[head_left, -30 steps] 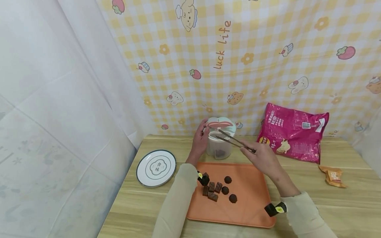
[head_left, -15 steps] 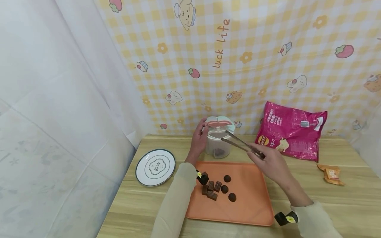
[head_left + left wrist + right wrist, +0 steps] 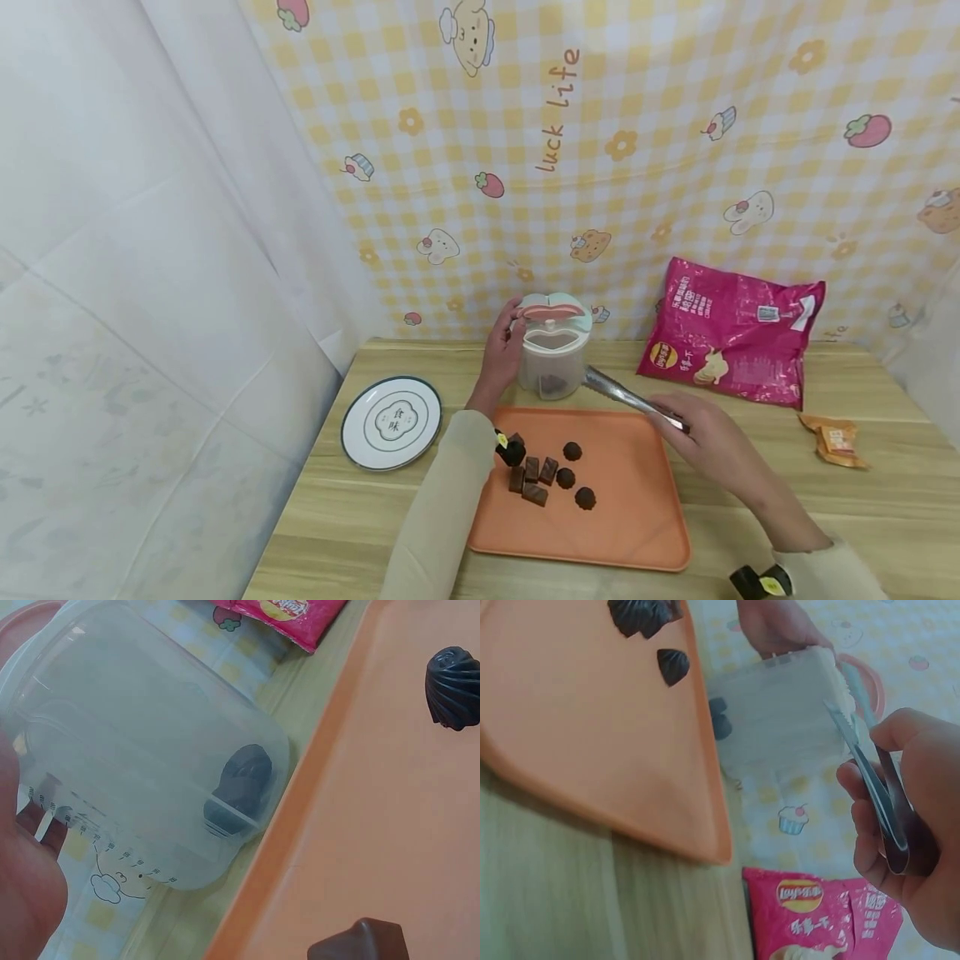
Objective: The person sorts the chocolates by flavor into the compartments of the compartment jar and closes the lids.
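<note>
My left hand [image 3: 502,354] grips a clear plastic storage jar [image 3: 566,375] at its upper left side, behind the tray. The jar's pale green and pink lid [image 3: 577,323] is tilted up over the opening. Through the wall, dark chocolate pieces [image 3: 240,787] show at the bottom in the left wrist view. My right hand [image 3: 708,442] holds metal tongs [image 3: 622,393], their tips just right of the jar. In the right wrist view the tongs' arms stand close together, with nothing seen between the tips. Nearby, round swirled chocolates [image 3: 585,497] and rectangular chocolates [image 3: 536,494] lie on an orange tray [image 3: 637,508].
A white plate [image 3: 360,425] with a dark rim lies left of the tray. At the back right a magenta chip bag [image 3: 750,342] leans against the checked cloth [image 3: 652,192]. A small orange wrapped packet [image 3: 836,440] lies at the right on the wooden table [image 3: 765,475].
The right hand and tongs have moved right and down, away from over the jar's opening, and the tongs' arms have come closer together. The left hand stays on the jar.
</note>
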The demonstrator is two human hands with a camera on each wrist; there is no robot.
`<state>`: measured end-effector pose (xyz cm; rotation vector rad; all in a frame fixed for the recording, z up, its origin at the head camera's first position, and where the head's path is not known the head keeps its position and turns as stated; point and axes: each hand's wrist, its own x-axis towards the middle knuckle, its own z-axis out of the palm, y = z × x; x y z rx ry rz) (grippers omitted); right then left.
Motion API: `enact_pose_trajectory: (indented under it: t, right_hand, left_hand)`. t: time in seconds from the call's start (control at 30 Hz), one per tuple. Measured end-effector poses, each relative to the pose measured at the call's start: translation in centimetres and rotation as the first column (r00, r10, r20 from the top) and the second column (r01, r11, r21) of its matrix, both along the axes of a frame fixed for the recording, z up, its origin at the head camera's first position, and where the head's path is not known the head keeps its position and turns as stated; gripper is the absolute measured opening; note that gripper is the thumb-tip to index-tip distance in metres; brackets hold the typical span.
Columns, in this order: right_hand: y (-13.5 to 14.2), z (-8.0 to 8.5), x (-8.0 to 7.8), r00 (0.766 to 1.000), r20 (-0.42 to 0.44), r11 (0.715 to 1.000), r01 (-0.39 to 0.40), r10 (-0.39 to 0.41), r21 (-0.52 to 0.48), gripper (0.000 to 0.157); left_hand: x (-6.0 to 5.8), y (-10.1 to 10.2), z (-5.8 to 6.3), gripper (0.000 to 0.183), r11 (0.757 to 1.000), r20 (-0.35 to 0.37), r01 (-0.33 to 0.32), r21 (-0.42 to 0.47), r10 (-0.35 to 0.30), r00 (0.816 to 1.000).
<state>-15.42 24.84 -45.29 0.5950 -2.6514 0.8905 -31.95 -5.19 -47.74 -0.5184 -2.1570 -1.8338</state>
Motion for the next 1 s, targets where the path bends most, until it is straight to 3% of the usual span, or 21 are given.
enact_pose_trajectory:
  t: [0.37,0.5,0.83,1.0]
  right_hand:
    - [2.6,-2.0,0.1,0.995,0.086,0.995,-0.056,0.050,0.077,0.018]
    - [3.2,-2.7,0.4,0.996,0.067,0.993,-0.065,0.058,0.097,0.021]
    - [4.2,-4.8,0.6,0.995,0.040,0.990,-0.095,0.091,0.107,0.027]
    - [4.5,-5.3,0.5,0.995,0.031,0.990,-0.102,0.099,0.099,0.028]
  left_hand:
    - [0.3,-0.1,0.4,0.034,1.000,-0.007,0.028,0.002,-0.028,1.000]
    - [0.0,-0.1,-0.1,0.033,1.000,-0.002,0.019,0.006,-0.019,1.000]
    - [0.0,0.0,-0.2,0.032,1.000,0.004,0.010,0.013,-0.010,1.000]
    - [0.7,0.1,0.9,0.031,0.999,0.003,0.027,0.018,-0.027,1.000]
